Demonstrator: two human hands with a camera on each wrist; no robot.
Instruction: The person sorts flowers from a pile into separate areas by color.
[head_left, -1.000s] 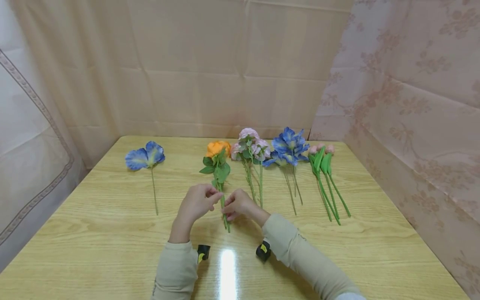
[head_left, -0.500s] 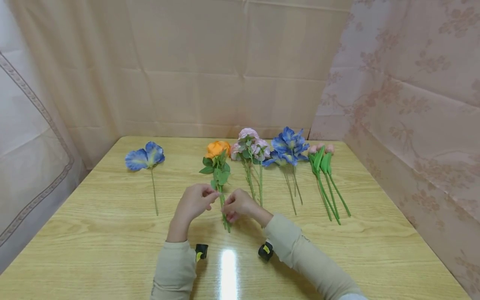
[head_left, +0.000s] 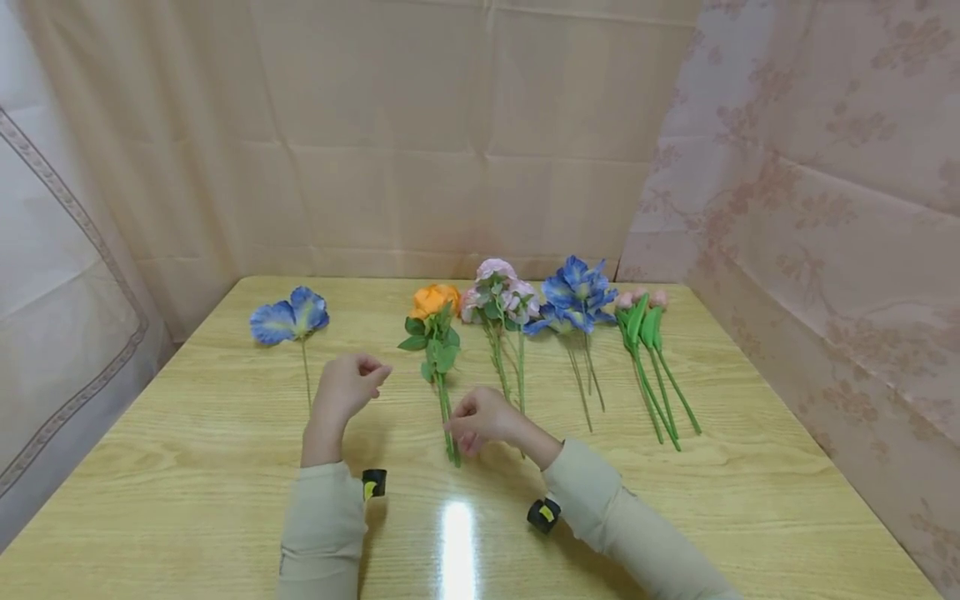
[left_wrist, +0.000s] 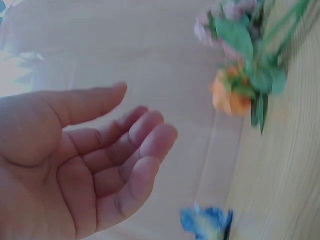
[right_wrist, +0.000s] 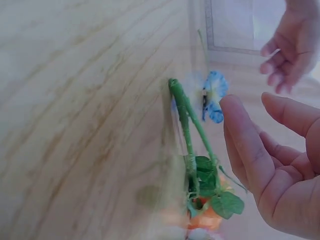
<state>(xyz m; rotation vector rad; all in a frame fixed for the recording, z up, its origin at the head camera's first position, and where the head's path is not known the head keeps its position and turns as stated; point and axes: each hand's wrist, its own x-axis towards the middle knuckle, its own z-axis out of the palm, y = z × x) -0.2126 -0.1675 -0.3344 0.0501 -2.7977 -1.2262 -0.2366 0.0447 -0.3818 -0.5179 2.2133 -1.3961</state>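
Observation:
My left hand (head_left: 347,390) is above the table between a single blue flower (head_left: 288,318) and orange flowers (head_left: 435,301). Its fingers are loosely curled, and the left wrist view shows nothing in its grasp. Beside the lower green stems (head_left: 444,425) of the orange flowers is my right hand (head_left: 487,419). In the right wrist view its thumb and fingers are apart and hold nothing. The stems lie together on the table, topped by green leaves (head_left: 442,354). Whether the right fingertips touch them cannot be told.
Right of the orange flowers lie pale purple-pink flowers (head_left: 498,292), then blue flowers (head_left: 577,292) and pink tulips (head_left: 645,333) with green stems. All rest on a wood-grain table (head_left: 187,500). A beige cloth (head_left: 375,167) hangs behind, and a patterned one (head_left: 840,250) at the right.
My left hand has moved left, away from the orange flowers' stems. The right hand has shifted slightly right and nearer to me. The flowers lie as before.

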